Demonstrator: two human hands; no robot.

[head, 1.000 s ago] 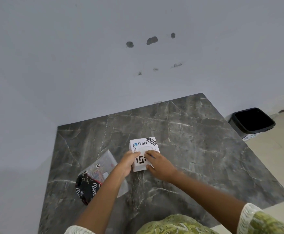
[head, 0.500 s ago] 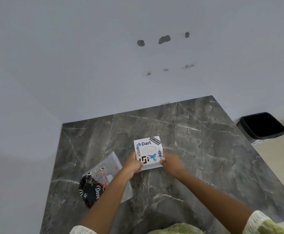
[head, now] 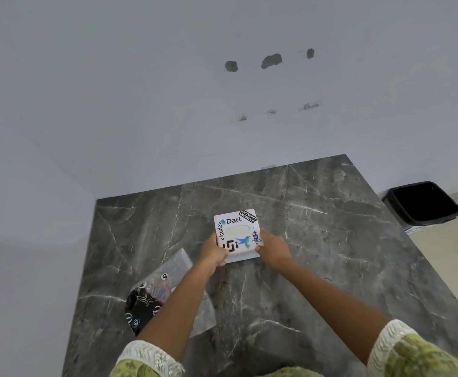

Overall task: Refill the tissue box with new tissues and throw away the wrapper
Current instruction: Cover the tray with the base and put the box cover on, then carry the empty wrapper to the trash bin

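Observation:
A white square tissue box [head: 236, 232] covered in stickers sits on the dark marble table [head: 317, 240], its oval top opening showing white tissue. My left hand [head: 213, 251] grips its left front corner and my right hand [head: 272, 247] grips its right side. An empty clear plastic wrapper [head: 168, 289] with a black printed end lies flat on the table to the left, partly under my left forearm.
A black waste bin [head: 424, 202] stands on the floor past the table's right edge. The table's far edge meets a grey wall with several chipped holes. A second wall runs along the table's left side.
My hands moved off the top of the tissue box to its two sides, uncovering the stickers and the opening. The wrapper has not moved.

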